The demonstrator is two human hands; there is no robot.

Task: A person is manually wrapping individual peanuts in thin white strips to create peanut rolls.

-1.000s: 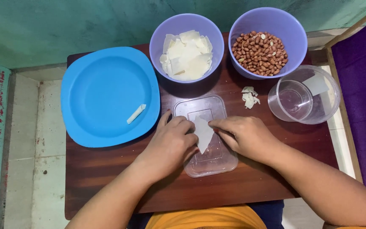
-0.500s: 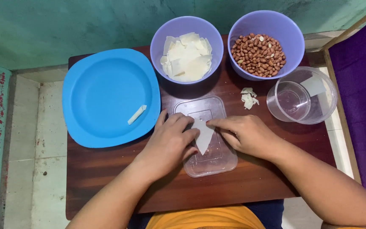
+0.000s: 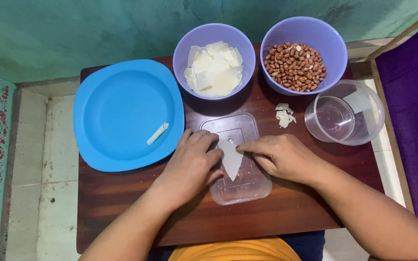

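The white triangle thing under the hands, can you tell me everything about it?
The white sheet is thin, pale and dough-like, cut to a triangle whose tip points toward the person. It lies flat on the clear plastic lid on the wooden table. The left hand and right hand press its two sides.

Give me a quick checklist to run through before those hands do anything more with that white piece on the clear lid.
1. Thin white triangular sheet lies flat on the clear plastic rectangular lid: ok.
2. Left hand and right hand both touch the sheet's edges: ok.
3. Purple round bowl of white sheets holds more pieces: ok.
4. Purple round bowl of peanuts is filled: ok.
5. Blue square plastic plate has room beside the one white roll: ok.
6. Peanut placed on the sheet: cannot tell.
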